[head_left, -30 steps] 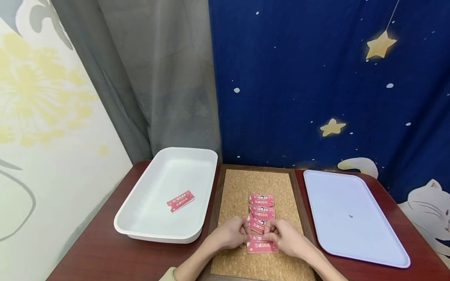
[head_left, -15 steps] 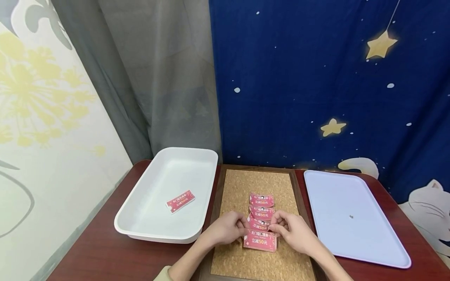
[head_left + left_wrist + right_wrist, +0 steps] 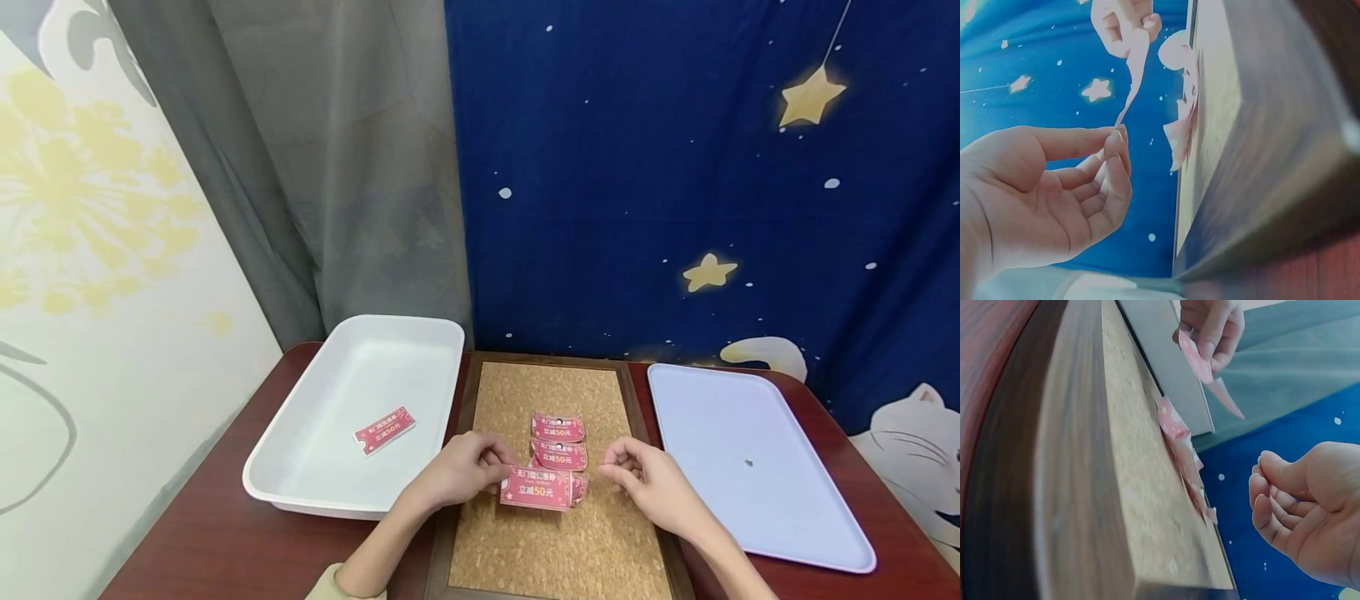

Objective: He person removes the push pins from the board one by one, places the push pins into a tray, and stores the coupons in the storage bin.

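Observation:
In the head view my left hand (image 3: 463, 468) pinches the left edge of a pink paper coupon (image 3: 536, 488) between thumb and fingers. The coupon is raised over the corkboard (image 3: 510, 550); the left wrist view shows it edge-on as a curved pale strip (image 3: 1136, 69). Behind it a column of similar coupons (image 3: 558, 457) lies on the cork with dark pin heads, the lowest partly covered by the held one. My right hand (image 3: 651, 485) hovers to the right, fingers loosely curled. The right wrist view shows this hand (image 3: 1310, 509) apart from the coupon, with nothing visible in its fingers.
A deep white tub (image 3: 337, 367) stands on the left with another pink coupon (image 3: 384, 430) in it. To the right lies a pale lilac tray (image 3: 720, 417) with a small pin-like item (image 3: 748, 462). The corkboard has a raised brown wooden frame (image 3: 461, 417).
The held coupon has come away from the lower end of the column, up and left with my left hand. My right hand has let go of it and moved right.

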Demonstrator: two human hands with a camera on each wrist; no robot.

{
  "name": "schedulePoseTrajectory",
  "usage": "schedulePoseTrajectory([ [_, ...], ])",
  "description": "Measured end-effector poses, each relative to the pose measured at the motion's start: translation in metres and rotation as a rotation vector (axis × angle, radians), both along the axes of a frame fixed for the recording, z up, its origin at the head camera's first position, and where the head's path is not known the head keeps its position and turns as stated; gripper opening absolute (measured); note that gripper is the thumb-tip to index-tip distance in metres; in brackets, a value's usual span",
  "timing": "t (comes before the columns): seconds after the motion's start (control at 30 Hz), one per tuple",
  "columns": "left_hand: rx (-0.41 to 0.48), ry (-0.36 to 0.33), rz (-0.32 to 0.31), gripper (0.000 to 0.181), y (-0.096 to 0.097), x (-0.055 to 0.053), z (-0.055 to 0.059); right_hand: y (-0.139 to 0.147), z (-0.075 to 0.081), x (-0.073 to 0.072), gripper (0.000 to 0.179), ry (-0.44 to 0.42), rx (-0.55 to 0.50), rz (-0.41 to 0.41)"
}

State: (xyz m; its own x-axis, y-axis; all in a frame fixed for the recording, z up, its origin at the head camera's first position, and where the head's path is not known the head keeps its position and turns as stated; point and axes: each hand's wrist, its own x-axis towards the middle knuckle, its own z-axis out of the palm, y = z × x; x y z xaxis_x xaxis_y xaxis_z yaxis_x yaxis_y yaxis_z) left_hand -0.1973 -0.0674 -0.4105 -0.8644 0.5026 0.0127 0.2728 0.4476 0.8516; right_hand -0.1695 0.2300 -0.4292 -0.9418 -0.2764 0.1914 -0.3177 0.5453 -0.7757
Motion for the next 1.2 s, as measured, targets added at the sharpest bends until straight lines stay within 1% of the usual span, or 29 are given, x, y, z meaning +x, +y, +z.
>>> schedulePoseTrajectory([
  [0.17, 0.021, 0.002, 0.014, 0.003, -0.011, -0.002, 0.001, 0.01, -0.001, 0.001, 0.011, -0.011, 0.009, -0.043],
  [0.23, 0.039, -0.008, 0.024, 0.003, -0.016, -0.003, 0.002, 0.015, -0.001, 0.001, 0.011, -0.012, 0.011, -0.065],
  [0.37, 0.065, -0.016, 0.048, 0.005, -0.025, -0.006, 0.005, 0.024, 0.0, 0.002, 0.011, 0.003, 0.017, -0.1],
  [0.43, 0.068, 0.0, 0.06, 0.005, -0.029, -0.007, 0.006, 0.028, 0.0, 0.002, 0.011, 0.015, 0.022, -0.115],
  [0.63, 0.1, 0.02, 0.119, 0.006, -0.041, -0.012, 0.011, 0.041, 0.001, 0.0, 0.011, 0.061, 0.037, -0.16],
  [0.73, 0.116, 0.012, 0.147, 0.007, -0.046, -0.015, 0.011, 0.048, 0.001, -0.001, 0.011, 0.079, 0.055, -0.181],
  [0.9, 0.12, -0.012, 0.189, 0.008, -0.056, -0.02, 0.012, 0.058, 0.001, -0.002, 0.01, 0.078, 0.064, -0.197],
  [1.1, 0.114, -0.004, 0.237, 0.009, -0.068, -0.026, 0.016, 0.07, 0.004, -0.004, 0.01, 0.096, 0.065, -0.23],
  [1.2, 0.111, -0.004, 0.269, 0.009, -0.075, -0.029, 0.016, 0.077, 0.006, -0.003, 0.01, 0.087, 0.068, -0.257],
])
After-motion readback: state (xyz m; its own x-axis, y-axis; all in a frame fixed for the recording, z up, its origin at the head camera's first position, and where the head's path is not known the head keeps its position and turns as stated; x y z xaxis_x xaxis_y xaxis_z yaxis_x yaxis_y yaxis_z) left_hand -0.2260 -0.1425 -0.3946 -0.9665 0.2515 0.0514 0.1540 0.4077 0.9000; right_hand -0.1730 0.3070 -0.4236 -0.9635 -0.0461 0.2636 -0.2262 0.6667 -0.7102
